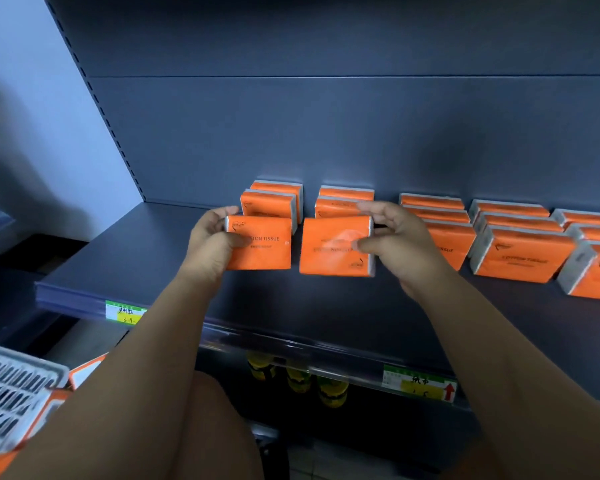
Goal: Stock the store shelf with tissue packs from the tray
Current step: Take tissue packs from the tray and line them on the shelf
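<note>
On the dark grey shelf (pixel 146 258) stand several rows of orange tissue packs. My left hand (pixel 210 242) grips the left edge of an orange tissue pack (pixel 265 249) at the front of the leftmost row. My right hand (pixel 395 240) holds a second orange pack (pixel 329 251) by its right side, thumb on its face, at the front of the neighbouring row; its print reads upside down. Both packs stand upright on the shelf. The white tray (pixel 11 386) is at the lower left with orange packs (pixel 84 374) in it.
More rows of orange packs (pixel 523 258) fill the shelf to the right. Bare shelf lies left of the held packs. Price tags (pixel 125 312) sit on the shelf's front rail. Yellow bottles (pixel 298 377) stand on the shelf below. My knee (pixel 219 427) is under the arms.
</note>
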A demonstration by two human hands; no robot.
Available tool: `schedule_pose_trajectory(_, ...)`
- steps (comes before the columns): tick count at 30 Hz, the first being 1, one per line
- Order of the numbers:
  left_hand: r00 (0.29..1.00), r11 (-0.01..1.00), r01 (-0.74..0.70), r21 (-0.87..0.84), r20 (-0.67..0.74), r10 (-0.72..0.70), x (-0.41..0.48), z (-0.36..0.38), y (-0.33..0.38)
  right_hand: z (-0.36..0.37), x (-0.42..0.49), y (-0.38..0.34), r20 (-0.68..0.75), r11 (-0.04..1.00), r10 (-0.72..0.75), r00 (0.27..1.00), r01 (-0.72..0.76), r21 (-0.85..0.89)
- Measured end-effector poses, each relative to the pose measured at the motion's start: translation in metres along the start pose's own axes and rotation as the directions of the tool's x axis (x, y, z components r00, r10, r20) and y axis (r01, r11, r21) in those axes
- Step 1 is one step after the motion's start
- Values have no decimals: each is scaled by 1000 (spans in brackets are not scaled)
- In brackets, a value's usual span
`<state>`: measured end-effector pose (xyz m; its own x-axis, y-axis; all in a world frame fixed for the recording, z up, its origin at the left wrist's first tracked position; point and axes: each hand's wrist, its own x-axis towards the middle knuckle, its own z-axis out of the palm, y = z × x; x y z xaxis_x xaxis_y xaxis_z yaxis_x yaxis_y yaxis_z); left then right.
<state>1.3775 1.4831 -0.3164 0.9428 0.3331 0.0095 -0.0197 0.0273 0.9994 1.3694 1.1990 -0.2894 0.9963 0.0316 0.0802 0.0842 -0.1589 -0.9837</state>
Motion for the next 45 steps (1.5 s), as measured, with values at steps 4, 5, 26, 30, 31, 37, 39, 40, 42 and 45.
schedule_pose_trajectory(4,997,995,-36,90,65,30,1,1,-5,-2,-3,3,44,992,-3,999,8,-123)
schedule_pose_trajectory(5,996,994,-42,104,78,34,2,1,-7,-3,-3,3,48,989,0,999,7,-148)
schedule_pose_trajectory(26,945,700,-271,661,43,325,43,-1,-30,1,15,10,-28,971,-142,989,134,-198)
schedule_pose_trajectory(30,949,637,-227,737,20,315,49,3,-27,7,15,-1,-65,949,-298,952,288,-130)
schedule_pose_trajectory(31,958,645,-200,737,9,287,52,6,-26,9,16,-2,-64,943,-310,948,298,-148)
schedule_pose_trajectory(37,971,748,-142,648,-56,233,59,17,-23,27,26,-2,-11,806,-444,896,394,-441)
schedule_pose_trajectory(39,975,778,-122,616,-72,209,60,20,-23,32,28,-2,31,760,-469,882,422,-494)
schedule_pose_trajectory(40,976,790,-114,602,-81,202,61,21,-23,36,29,-1,57,744,-468,882,428,-513)
schedule_pose_trajectory(42,976,813,-103,573,-98,193,63,24,-23,42,30,1,133,713,-447,885,441,-545)
schedule_pose_trajectory(45,981,866,-81,493,-117,158,61,28,-19,49,30,4,257,661,-416,872,484,-573)
